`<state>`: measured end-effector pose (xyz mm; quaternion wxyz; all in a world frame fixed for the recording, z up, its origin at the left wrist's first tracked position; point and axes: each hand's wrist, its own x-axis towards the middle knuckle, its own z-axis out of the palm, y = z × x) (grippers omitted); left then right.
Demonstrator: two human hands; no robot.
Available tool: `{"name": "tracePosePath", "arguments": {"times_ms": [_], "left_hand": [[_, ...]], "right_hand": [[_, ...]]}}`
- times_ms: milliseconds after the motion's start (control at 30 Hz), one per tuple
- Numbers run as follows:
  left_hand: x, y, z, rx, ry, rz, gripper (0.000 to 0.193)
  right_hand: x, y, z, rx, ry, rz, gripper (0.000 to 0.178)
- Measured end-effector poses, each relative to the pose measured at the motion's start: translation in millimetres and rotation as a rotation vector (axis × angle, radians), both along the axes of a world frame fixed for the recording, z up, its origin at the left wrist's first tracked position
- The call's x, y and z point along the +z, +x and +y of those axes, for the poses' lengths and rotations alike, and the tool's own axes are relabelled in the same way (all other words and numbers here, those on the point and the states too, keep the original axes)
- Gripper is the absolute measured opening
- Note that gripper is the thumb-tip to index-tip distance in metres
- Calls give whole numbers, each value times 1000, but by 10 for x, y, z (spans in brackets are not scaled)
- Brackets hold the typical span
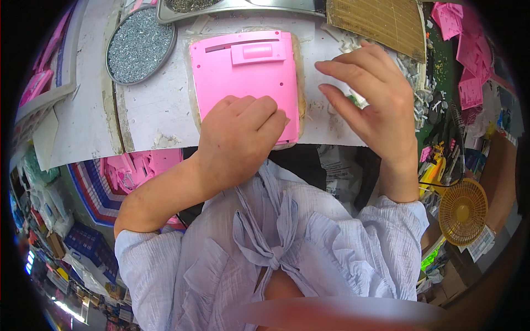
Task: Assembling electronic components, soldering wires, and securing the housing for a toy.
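A pink plastic casing [248, 77], with a long slot and a raised rectangular block near its far edge, lies on a padded, plastic-wrapped pad [301, 77] on the white worktable. My left hand [240, 138] rests over the casing's near part, fingers curled in. Whatever they may hold is hidden beneath them. To the right of the casing, my right hand [375, 94] hovers over the table, thumb and forefinger apart, with nothing seen between them. Beside its palm, small white and green pieces [358, 99] show on the table.
A round tray of small metal screws [141, 47] stands at the far left, near a metal tray [237, 6] at the back. Cardboard [381, 25] and scattered white plastic parts [422, 105] lie to the right. Below the table's left edge sits a basket of pink parts [138, 168].
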<state>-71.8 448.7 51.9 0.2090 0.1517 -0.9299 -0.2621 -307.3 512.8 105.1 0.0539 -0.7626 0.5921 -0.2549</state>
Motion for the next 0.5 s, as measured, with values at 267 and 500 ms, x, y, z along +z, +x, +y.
{"name": "tracePosePath", "arguments": {"times_ms": [267, 500], "left_hand": [[0, 33, -15, 10, 80, 13, 21], [144, 412, -445, 253, 194, 64, 17]], "right_hand": [[162, 43, -72, 3, 1, 10, 27], [185, -376, -282, -291, -264, -270, 16]]}}
